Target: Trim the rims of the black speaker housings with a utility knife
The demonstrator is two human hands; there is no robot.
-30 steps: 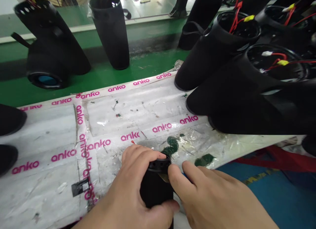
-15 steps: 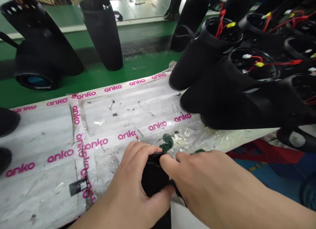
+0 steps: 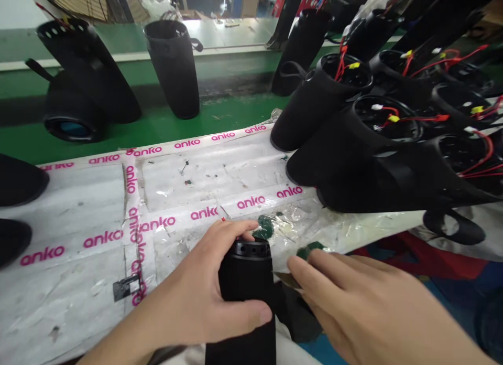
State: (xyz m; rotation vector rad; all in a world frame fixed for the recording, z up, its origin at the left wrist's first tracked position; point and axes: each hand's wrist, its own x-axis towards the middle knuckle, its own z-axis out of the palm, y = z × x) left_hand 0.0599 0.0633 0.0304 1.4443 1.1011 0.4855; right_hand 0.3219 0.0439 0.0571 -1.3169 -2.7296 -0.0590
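Observation:
My left hand [image 3: 196,297] is wrapped round a black fabric-covered cylinder [image 3: 245,281], a speaker body with a ring of holes at its top end, held at the near edge of the work surface. My right hand [image 3: 353,297] is just to the right of it, fingers together and pointing left, pinching a thin flat tan piece [image 3: 286,279] beside the cylinder; a black strap or loop [image 3: 294,312] lies under that hand.
The work surface [image 3: 78,207] is wrapped in plastic film with pink "anko" tape. Several black speaker bodies with red wires [image 3: 353,129] lie stacked at the right. More stand on the green conveyor [image 3: 173,66], and two dark ends [image 3: 15,181] show at the left edge.
The cylinder has risen and its perforated top now shows clearly. My right hand has drawn back to the right, away from the cylinder's top.

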